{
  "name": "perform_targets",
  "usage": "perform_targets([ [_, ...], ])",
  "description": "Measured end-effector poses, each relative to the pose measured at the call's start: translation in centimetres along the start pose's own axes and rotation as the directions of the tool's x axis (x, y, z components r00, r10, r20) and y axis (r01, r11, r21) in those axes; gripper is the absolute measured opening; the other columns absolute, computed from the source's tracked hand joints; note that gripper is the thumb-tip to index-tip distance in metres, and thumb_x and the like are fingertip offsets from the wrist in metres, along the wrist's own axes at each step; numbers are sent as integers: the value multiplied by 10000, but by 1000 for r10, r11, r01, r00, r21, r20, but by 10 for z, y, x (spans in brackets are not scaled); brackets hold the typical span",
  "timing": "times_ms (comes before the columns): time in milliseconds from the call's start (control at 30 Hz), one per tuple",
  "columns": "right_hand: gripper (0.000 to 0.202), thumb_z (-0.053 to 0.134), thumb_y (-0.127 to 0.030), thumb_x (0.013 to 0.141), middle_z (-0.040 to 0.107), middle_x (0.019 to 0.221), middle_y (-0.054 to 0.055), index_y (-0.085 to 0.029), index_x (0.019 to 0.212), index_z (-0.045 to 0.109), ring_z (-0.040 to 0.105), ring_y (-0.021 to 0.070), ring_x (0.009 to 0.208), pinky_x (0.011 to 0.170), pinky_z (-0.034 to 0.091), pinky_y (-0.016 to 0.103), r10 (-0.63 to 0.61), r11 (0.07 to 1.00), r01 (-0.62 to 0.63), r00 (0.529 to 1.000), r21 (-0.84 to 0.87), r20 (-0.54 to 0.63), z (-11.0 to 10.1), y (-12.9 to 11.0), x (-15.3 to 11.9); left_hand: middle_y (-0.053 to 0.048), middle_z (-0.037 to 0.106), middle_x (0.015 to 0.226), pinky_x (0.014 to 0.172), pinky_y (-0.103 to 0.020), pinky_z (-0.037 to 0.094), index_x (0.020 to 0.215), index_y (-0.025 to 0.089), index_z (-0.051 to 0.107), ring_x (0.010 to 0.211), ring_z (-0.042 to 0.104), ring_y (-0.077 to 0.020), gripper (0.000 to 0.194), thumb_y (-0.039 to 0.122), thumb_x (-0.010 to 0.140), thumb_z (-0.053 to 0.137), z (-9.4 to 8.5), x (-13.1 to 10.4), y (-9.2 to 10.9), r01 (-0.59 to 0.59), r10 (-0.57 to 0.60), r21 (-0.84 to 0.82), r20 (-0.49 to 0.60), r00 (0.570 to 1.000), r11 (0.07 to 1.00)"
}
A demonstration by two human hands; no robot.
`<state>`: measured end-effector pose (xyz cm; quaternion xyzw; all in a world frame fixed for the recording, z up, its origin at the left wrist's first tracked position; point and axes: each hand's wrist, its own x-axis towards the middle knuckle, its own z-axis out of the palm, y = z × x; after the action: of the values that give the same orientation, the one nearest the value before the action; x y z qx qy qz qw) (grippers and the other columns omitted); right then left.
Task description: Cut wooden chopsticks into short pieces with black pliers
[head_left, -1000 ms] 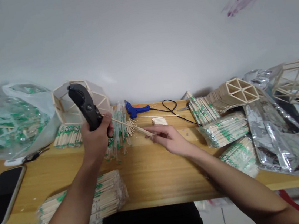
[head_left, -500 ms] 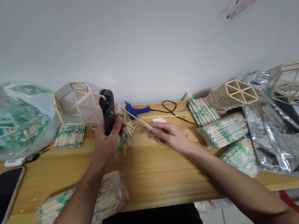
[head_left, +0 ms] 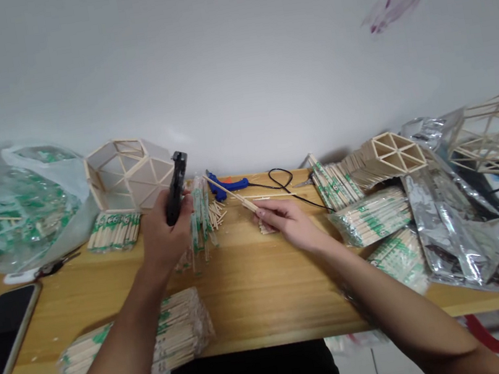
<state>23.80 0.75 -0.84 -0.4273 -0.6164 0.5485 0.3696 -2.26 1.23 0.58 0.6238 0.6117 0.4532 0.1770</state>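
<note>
My left hand [head_left: 165, 234] is closed around a black plier-like hand tool [head_left: 177, 188], held upright over the table; its exact kind is unclear. In my right hand [head_left: 285, 219], thumb and fingers pinch the near end of slim wooden chopsticks [head_left: 232, 194], which point up and to the left. Between the hands lie short cut stick pieces [head_left: 217, 215] and clear green-printed wrappers [head_left: 199, 222]. Just behind the chopsticks rests a blue glue gun [head_left: 233, 185] with a black cord. A long thin stick [head_left: 274, 196] lies beyond my right fingers.
Wrapped chopstick bundles [head_left: 371, 217] line the right side, near a hexagonal stick frame [head_left: 398, 153] and a silver bag [head_left: 476, 234]. To the left are another stick frame [head_left: 130, 173], a bag of wrappers [head_left: 22, 208], a phone [head_left: 6, 329] and a large chopstick pack [head_left: 186, 324].
My left hand has moved slightly left and lower, and the black tool has turned so it shows narrower. My right hand has shifted slightly, still pinching the chopsticks.
</note>
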Motion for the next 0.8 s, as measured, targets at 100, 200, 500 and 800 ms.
perform_targets([
  [100, 404, 631, -426, 948, 699, 866, 41, -154, 1219, 755, 528, 154, 701, 658, 418, 282, 3, 999, -3, 1000, -47, -13, -2, 0, 0, 34, 575, 628, 576, -260, 351, 924, 211, 680, 580, 503, -134, 238, 440, 920, 615, -3, 2, 0, -54, 37, 159, 106, 994, 986],
  [200, 398, 629, -425, 948, 690, 859, 42, -145, 1203, 753, 533, 159, 719, 667, 420, 282, 4, 999, -5, 1000, -51, -30, -2, 1, 1, 29, 606, 672, 596, -256, 368, 948, 206, 673, 609, 523, -135, 261, 451, 928, 586, -5, 3, 0, -41, 21, 175, 111, 994, 984],
  [500, 322, 641, -485, 946, 624, 806, 25, -176, 1017, 701, 452, 127, 602, 566, 376, 271, -63, 993, 70, 995, 93, -79, 0, 1, 2, -32, 692, 847, 701, -308, 441, 1039, 195, 650, 768, 623, -207, 339, 495, 966, 510, 4, 4, -4, -68, -7, 248, 289, 957, 966],
  [800, 362, 592, -526, 980, 597, 787, 15, -178, 970, 692, 444, 134, 627, 603, 371, 286, -89, 996, 88, 996, 18, 15, 4, 1, 0, -99, 698, 1274, 963, -386, 502, 1372, 212, 584, 1117, 661, -255, 423, 413, 1008, 512, 16, -8, -2, -253, 178, 91, 490, 853, 963],
])
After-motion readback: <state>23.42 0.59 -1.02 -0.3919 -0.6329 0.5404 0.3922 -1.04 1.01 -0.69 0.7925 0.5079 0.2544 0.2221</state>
